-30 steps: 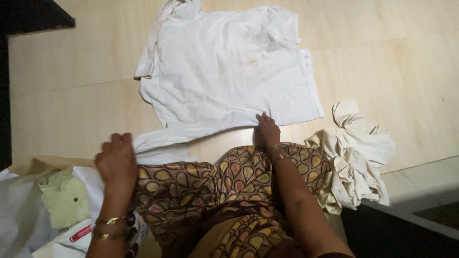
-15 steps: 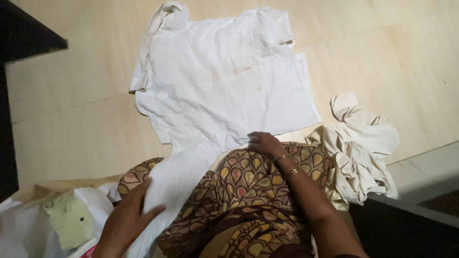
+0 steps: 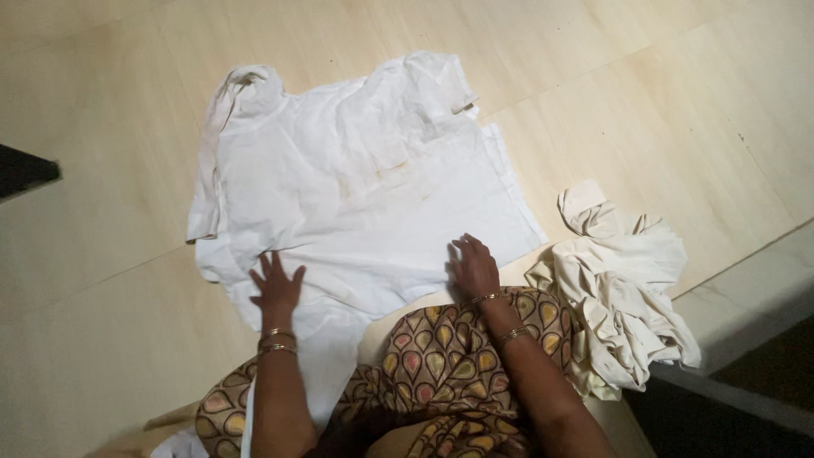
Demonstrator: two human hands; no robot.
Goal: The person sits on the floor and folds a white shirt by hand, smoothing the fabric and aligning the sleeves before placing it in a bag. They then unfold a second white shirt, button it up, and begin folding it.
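Note:
A white stained shirt [image 3: 356,187] lies spread flat on the pale tiled floor [image 3: 644,102]. My left hand [image 3: 275,287] rests palm down, fingers spread, on the shirt's near left part. My right hand [image 3: 473,267] presses flat on the shirt's near hem at the right. Both wrists wear gold bangles. A strip of the white cloth runs back from under my left hand toward my lap. My knees, in brown cloth patterned with coloured drops [image 3: 432,365], sit just behind both hands.
A crumpled cream garment [image 3: 623,288] lies in a heap to the right of my knee. A raised pale step edge [image 3: 746,314] runs along the right. A dark object [image 3: 21,170] shows at the far left edge.
My left hand has moved forward from the cloth by my lap onto the shirt's near left part. My right hand stays at the hem. The view has shifted, hiding the clothes pile at lower left.

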